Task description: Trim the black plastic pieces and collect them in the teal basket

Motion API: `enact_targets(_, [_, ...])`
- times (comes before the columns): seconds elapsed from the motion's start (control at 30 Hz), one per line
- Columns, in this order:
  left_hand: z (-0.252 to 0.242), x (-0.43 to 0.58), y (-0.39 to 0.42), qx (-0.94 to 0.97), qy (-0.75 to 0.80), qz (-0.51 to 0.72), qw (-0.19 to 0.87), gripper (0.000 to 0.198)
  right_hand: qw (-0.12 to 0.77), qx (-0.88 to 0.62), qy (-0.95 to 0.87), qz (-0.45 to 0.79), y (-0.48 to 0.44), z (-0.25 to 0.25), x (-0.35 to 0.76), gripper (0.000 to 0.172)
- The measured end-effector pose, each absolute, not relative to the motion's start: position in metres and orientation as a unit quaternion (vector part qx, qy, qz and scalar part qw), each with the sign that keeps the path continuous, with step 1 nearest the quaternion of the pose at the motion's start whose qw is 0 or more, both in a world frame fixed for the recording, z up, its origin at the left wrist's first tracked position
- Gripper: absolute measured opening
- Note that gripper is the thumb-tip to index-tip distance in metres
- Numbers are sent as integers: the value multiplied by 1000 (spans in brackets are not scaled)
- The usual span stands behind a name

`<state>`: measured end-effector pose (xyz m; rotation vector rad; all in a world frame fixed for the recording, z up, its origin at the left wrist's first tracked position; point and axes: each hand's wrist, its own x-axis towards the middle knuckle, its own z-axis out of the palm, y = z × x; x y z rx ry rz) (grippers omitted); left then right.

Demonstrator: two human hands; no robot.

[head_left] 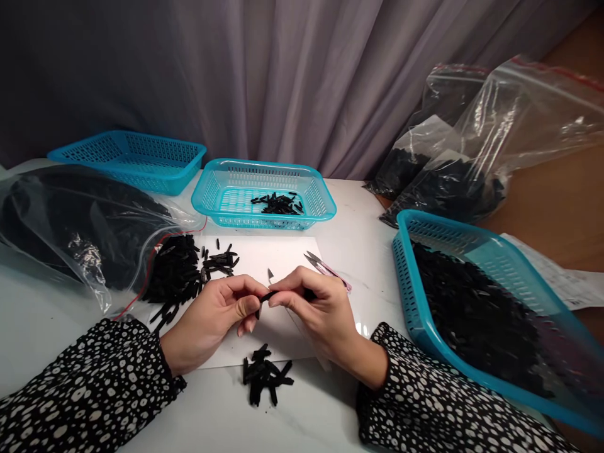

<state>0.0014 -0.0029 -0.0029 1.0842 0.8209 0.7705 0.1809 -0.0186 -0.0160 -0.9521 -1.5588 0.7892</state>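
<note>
My left hand [219, 313] and my right hand [317, 307] meet over a white sheet of paper [264, 258], both pinching one small black plastic piece [268, 296] between their fingertips. My right hand also holds small pink-handled snips [325, 267], whose blades poke out behind it. A small heap of black pieces [265, 374] lies just in front of my hands. More black pieces [182, 270] spill from an open clear bag [80, 233] at the left. Both sleeves are black with white dots.
A turquoise basket [236, 189] behind the paper holds a few black pieces. A blue basket [155, 163] stands at the back left. A large turquoise basket [523, 277] full of black pieces is at the right, with clear bags [481, 126] behind it.
</note>
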Motion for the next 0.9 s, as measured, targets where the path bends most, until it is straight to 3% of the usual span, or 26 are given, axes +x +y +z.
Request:
enact_targets(0.33, [-5,0,-4,537,359,408,645,37,554,-419,-615,373,-17,-17,178,27])
enact_targets(0.5, [-5,0,-3,584,400,419,569,30,476,-466,-616,420,-12,-18,181,27])
enact_targets(0.63, [-5,-2,-5,637,427,418,487,20,418,-501,-638,409,-9,-17,183,14])
enact_targets(0.8, [-6,-4,-6,706,415,438,371,17,410,-515,-639,397,-10,-18,183,37])
enact_targets(0.9, [-6,-4,-6,741,393,444,316,16,426,-500,-635,406,-11,-17,185,41])
